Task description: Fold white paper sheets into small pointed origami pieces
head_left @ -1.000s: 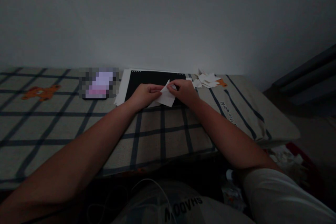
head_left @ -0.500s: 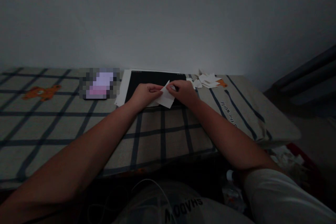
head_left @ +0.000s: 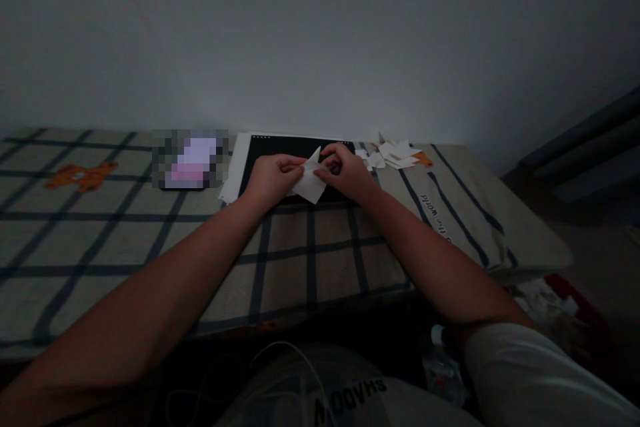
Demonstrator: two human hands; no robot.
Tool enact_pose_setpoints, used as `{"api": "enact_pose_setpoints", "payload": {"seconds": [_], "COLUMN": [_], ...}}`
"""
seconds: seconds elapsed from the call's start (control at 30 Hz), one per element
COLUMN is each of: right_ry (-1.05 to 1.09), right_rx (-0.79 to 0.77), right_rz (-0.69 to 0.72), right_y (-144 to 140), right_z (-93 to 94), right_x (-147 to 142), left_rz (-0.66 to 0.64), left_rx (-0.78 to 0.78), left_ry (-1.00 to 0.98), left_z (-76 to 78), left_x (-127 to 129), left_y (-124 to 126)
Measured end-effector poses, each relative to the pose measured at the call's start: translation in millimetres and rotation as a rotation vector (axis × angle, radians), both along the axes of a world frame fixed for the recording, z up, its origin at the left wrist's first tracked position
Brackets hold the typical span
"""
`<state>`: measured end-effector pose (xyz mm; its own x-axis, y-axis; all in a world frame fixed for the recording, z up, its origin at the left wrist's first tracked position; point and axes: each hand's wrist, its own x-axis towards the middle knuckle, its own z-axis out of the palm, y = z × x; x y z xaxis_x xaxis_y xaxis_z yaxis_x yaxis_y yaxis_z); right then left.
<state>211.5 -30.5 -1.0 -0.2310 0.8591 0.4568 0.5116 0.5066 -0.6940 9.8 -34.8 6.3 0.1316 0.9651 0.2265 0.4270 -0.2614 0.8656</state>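
A small piece of folded white paper (head_left: 313,188) is held up between my hands, one pointed flap sticking upward. My left hand (head_left: 274,179) pinches its left side between thumb and fingers. On the other side, my right hand (head_left: 346,172) has its thumb against the paper, with the index finger arched above it; the fingertips are partly hidden. Beneath both hands lies a flat black pad (head_left: 265,151), resting over white sheets (head_left: 238,159) on the checked cloth.
A phone (head_left: 193,161), blurred out, lies to the left on the checked cloth (head_left: 125,240). Right of the pad is a pile of white paper pieces (head_left: 397,153). Below the table edge stand a clear bottle (head_left: 443,367) and a red container (head_left: 583,313) holding white scraps.
The paper has turned and shifted slightly left, its pointed flap now standing clearer. My right hand's index finger has lifted away from the flap.
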Motion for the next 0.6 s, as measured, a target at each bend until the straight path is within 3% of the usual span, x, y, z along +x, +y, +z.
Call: {"api": "enact_pose_setpoints", "payload": {"seconds": [0.23,0.6], "right_ry": [0.086,0.088], "right_rx": [-0.073,-0.029], "right_rz": [0.054,-0.078], "right_y": [1.9,-3.3], "right_z": [-6.6,-2.7], "right_x": [-4.6,-10.3], "left_rz": [-0.062,-0.048], "left_rx": [0.024,-0.018], "left_ry": [0.015,-0.003], "left_z": [1.5,7.0], "left_x": [6.1,10.3], "left_y": [-5.0,-8.9]}}
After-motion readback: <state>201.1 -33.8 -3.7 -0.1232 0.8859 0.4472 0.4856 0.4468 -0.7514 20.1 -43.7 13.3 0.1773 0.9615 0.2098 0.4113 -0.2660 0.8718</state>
